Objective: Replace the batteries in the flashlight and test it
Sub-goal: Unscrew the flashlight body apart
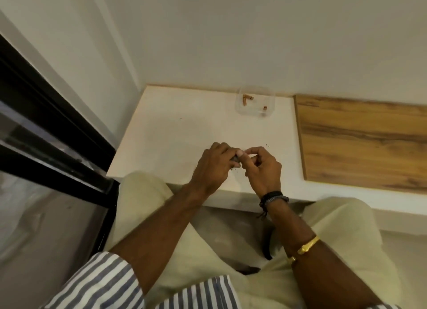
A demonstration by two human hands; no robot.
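Gripping flashlight (236,158), left hand (212,167); right hand (264,170) fingers (254,149) curled, hold unclear; white tabletop (173,135), wall (254,42).

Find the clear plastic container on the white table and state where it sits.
In the head view the clear plastic container sits at the far edge of the white table, against the wall, just left of the wooden panel.
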